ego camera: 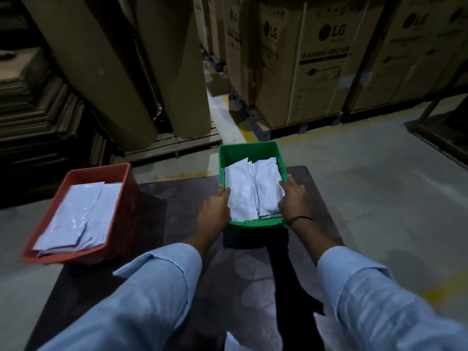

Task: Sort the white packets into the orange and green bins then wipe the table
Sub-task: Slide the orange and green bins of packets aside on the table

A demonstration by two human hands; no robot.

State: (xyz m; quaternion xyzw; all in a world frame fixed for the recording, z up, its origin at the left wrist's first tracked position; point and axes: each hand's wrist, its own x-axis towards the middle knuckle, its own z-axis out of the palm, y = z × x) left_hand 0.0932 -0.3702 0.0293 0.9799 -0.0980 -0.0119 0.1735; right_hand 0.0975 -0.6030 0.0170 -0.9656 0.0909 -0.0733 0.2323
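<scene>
A green bin [249, 150] sits at the far middle of the dark table [177, 198], filled with white packets [253, 188]. My left hand [215, 211] grips the bin's left wall, thumb over the rim. My right hand [293, 198] grips its right wall, fingers curled over the edge, a dark band on the wrist. An orange bin [119, 206] stands at the table's left edge, partly overhanging it, holding a flat stack of white packets [81, 216]. A white scrap [231, 343] shows at the bottom edge between my sleeves.
Large brown paper rolls [126, 72] lean on a wooden pallet behind the table. Tall cardboard appliance boxes [316, 59] stand at the back right. Stacked flat cardboard [33, 110] fills the left. Grey concrete floor [367, 186] lies to the right.
</scene>
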